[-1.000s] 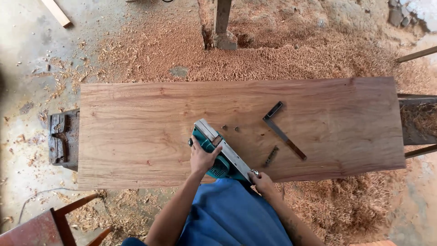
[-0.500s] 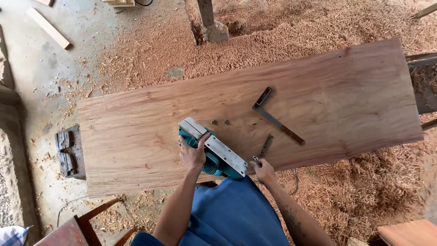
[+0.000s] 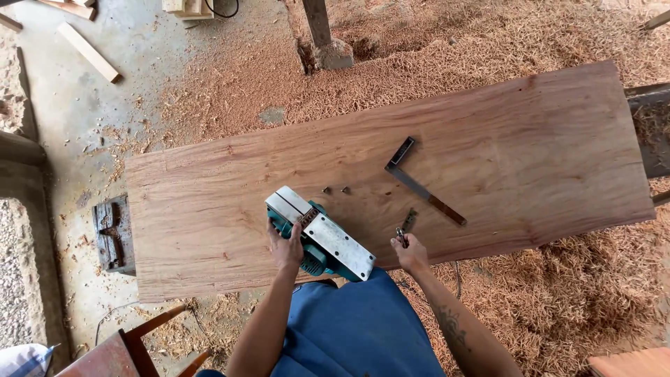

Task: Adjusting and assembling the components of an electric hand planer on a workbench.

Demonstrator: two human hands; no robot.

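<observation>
Under left fingers, upturned planer

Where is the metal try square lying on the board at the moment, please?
In the head view the try square lies flat on the wooden board, right of centre, just beyond the right hand and right of two small bolts.

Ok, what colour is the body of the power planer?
Teal green, with a silver metal sole; the planer shows in the head view.
</observation>
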